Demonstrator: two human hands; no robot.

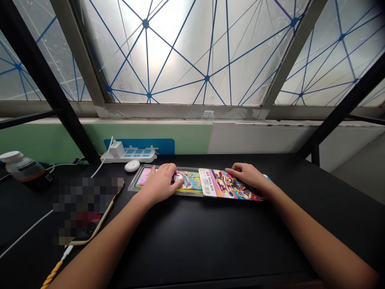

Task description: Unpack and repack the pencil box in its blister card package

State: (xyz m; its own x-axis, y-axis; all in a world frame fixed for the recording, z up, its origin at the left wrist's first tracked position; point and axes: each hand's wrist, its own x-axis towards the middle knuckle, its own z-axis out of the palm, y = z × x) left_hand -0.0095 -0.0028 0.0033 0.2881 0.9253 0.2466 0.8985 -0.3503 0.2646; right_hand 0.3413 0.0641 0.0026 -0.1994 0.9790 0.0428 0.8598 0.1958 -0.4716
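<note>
A long pencil box set lies flat on the black table. Its clear plastic tray holds brightly printed pieces and sticks out of a colourful cardboard sleeve marked "PENCIL BOX". My left hand lies across the tray's left part, fingers bent over it and thumb pointing right, gripping it. At the sleeve's right part, my right hand grips the card, with its fingers curled near the far edge. Both hands partly cover what is under them.
A white power strip with a plugged-in charger and a white oval case sit behind the tray. To the left are a blurred-out device with a cable and a white-capped bottle. Black frame bars slant up both sides.
</note>
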